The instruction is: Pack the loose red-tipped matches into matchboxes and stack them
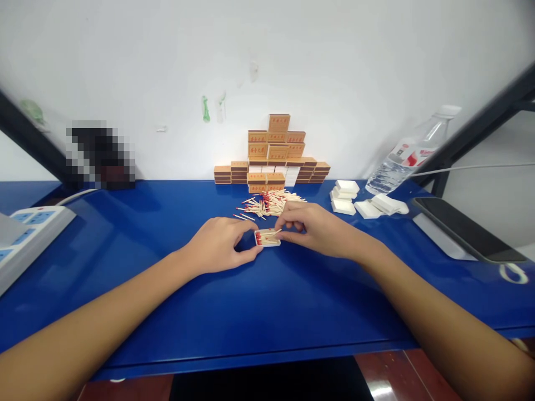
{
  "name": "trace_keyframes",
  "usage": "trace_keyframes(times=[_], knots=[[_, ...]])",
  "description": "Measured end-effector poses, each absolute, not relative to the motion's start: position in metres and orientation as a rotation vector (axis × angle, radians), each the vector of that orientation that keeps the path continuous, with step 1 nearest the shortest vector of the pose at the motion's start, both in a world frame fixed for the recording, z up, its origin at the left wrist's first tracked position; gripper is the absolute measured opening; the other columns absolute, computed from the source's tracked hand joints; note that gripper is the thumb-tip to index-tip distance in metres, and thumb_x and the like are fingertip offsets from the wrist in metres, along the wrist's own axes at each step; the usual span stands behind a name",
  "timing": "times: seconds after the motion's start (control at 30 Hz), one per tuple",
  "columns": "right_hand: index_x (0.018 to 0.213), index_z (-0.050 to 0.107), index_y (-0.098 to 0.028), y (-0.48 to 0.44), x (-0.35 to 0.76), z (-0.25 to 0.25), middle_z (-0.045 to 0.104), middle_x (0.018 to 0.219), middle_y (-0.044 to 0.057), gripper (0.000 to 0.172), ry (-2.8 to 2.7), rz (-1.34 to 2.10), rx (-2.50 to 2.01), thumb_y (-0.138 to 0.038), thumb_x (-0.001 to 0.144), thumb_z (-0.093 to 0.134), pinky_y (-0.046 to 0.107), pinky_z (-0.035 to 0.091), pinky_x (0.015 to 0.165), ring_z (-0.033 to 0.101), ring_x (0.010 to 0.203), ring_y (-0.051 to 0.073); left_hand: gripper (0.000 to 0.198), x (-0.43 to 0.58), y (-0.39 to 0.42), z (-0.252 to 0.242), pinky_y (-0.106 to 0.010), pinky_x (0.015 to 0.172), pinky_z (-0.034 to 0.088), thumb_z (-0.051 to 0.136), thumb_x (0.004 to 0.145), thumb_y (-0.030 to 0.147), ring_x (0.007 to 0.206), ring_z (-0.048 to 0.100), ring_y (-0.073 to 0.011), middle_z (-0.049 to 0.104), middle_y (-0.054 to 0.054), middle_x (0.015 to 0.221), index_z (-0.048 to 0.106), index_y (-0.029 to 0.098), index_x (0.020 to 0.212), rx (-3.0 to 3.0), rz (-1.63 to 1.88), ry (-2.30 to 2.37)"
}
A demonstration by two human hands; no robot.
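Observation:
A small white matchbox tray with red-tipped matches in it lies on the blue table. My left hand grips the tray's left end with thumb and fingers. My right hand is at its right end, fingers pinched on matches that rest in the tray. Just behind the hands lies a loose heap of matches.
Stacked orange matchboxes stand against the white wall. Several white empty trays lie at the right, beside a plastic water bottle. A phone on a stand is at far right, a power strip at far left.

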State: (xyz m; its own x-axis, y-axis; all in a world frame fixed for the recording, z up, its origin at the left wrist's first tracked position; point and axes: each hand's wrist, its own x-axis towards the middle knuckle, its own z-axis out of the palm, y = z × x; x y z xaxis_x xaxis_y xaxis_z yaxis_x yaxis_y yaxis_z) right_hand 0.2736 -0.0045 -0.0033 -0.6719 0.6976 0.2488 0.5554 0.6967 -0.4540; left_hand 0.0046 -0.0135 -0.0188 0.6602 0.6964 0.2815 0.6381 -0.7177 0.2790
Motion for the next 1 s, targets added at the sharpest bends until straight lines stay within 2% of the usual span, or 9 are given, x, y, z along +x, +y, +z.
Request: trace_keyframes(times=[0.27,0.5,1.0], knots=[[0.096,0.072,-0.021,-0.008,0.27,0.0,0.062,0.086,0.003,0.008,-2.516,0.515,-0.996,-0.026,0.098,0.066,0.03,0.042,0.07,0.055,0.078,0.017,0.029,0.006,-0.014,-0.018,-0.027,0.058,0.037,0.066,0.093,0.043,0.056,0.055,-0.0129,0.06,0.004,0.063,0.074,0.022,0.111,2.717,0.565,1.094],[0.088,0.07,-0.021,-0.009,0.275,0.008,0.064,0.085,0.003,0.012,-2.496,0.455,-1.098,-0.028,0.098,0.066,0.03,0.04,0.07,0.055,0.078,0.017,0.029,0.006,-0.014,-0.017,-0.027,0.058,0.036,0.067,0.092,0.042,0.056,0.055,-0.0129,0.06,0.005,0.063,0.075,0.022,0.112,2.708,0.551,1.098],[0.097,0.075,-0.022,-0.021,0.258,0.0,0.062,0.089,0.003,0.011,-2.418,0.497,-0.999,-0.031,0.099,0.069,0.032,0.043,0.075,0.056,0.084,0.018,0.028,0.006,-0.014,-0.019,-0.026,0.058,0.036,0.066,0.094,0.044,0.055,0.054,-0.0123,0.06,0.004,0.064,0.074,0.022,0.109,2.719,0.564,1.088]])
